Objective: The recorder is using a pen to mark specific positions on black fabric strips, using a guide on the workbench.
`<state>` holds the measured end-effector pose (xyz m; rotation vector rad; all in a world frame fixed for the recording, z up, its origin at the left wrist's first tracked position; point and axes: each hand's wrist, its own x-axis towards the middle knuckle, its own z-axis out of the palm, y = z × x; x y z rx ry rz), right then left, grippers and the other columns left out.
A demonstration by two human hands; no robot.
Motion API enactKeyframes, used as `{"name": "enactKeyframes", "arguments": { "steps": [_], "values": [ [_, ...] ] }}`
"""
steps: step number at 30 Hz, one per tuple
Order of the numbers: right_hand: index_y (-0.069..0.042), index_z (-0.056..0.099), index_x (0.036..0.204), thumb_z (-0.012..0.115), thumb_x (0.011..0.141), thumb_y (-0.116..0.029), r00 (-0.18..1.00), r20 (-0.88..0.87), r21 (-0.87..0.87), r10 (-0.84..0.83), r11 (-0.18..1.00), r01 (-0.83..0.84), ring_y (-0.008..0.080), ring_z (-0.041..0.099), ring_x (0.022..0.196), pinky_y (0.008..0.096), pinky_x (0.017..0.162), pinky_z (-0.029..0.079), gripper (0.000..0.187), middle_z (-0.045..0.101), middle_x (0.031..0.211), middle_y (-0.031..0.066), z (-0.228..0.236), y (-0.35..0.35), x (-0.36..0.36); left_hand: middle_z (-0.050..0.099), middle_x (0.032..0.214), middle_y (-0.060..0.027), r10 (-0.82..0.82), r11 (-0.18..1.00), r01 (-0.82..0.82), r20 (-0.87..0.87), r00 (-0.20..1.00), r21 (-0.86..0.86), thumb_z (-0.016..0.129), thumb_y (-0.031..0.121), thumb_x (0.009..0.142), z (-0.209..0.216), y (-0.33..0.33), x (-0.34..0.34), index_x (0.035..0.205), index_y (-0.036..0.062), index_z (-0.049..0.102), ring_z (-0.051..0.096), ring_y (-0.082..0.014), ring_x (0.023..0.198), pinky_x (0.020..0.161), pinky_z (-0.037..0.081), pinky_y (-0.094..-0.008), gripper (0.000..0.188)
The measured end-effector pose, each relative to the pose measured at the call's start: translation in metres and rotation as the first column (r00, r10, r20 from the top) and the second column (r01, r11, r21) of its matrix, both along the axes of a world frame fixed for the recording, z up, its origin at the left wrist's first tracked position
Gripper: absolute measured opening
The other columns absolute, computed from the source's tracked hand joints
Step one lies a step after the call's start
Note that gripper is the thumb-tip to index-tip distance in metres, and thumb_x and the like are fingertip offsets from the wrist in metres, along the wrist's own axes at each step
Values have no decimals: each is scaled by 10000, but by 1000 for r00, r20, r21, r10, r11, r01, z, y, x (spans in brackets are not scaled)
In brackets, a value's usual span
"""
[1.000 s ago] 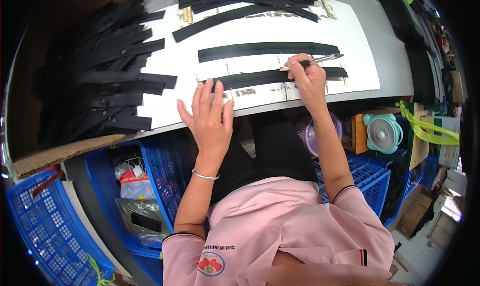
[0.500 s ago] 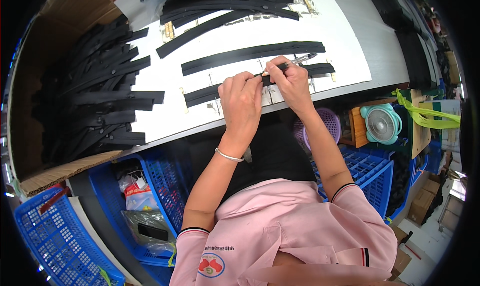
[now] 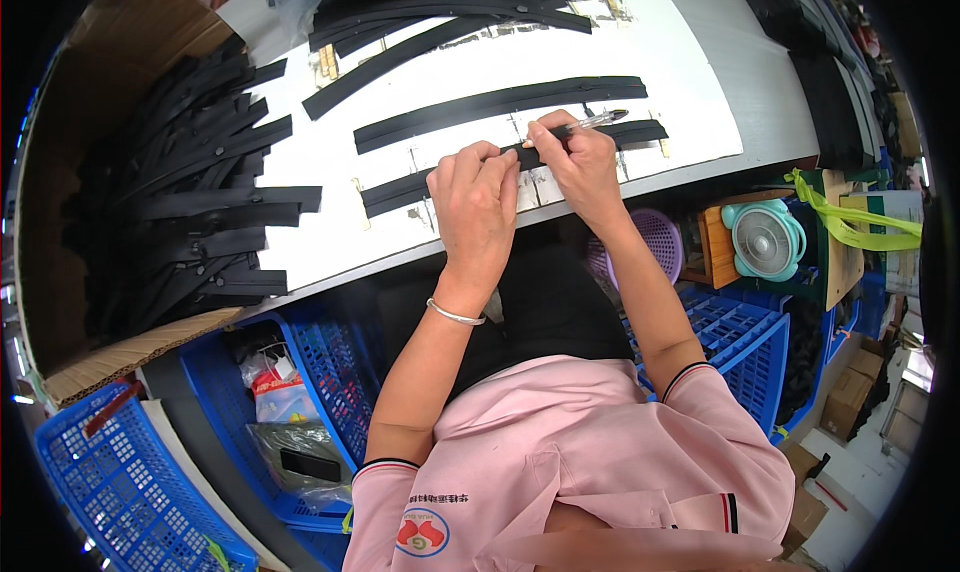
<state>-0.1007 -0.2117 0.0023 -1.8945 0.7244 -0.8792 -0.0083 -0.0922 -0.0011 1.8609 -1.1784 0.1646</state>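
A black fabric strip (image 3: 395, 193) lies along the near part of a white board (image 3: 690, 92), running under both hands. My left hand (image 3: 474, 207) is closed, its bent fingers pressed together with the tips on the middle of this strip. Just right of it, my right hand (image 3: 582, 172) grips a clear pen with a dark grip (image 3: 603, 119), slanting up to the right. The pen's tip is near the strip beside the left fingertips; the exact contact is hidden. A second black strip (image 3: 500, 110) lies just beyond, roughly parallel.
A heap of black strips (image 3: 450, 2) covers the board's far side. On the left, a cardboard box (image 3: 150, 17) holds many more. Blue crates (image 3: 140, 472) stand below the table edge. To the right are a teal fan (image 3: 765, 242) and a purple basket (image 3: 655, 247).
Both hands stay at the same strip, with the pen still held in the right. The left fingers have shifted slightly; the board and strips appear a little further left in view.
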Motion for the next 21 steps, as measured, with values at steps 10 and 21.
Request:
{"name": "enactKeyframes", "arguments": {
  "steps": [10, 21],
  "values": [
    [49, 658, 796, 693, 968, -133, 1000, -23, -124, 4, 992, -7, 70, 480, 530, 279, 482, 378, 253, 646, 690, 41, -2, 0, 1, 658, 998, -34, -4, 1000, 4, 7, 1000, 4, 783, 54, 833, -2, 0, -1, 968, 44, 753, 577, -235, 914, 812, 413, -374, 138],
    [58, 642, 760, 685, 929, -94, 994, 4, -16, 106, 994, -106, 75, 472, 526, 275, 485, 387, 232, 647, 651, 54, 3, -1, -7, 665, 1002, -34, -1, 1000, 1, 26, 1000, -1, 787, 61, 826, -4, -1, 0, 967, 49, 759, 590, -235, 930, 826, 421, -376, 144]
  ]
}}
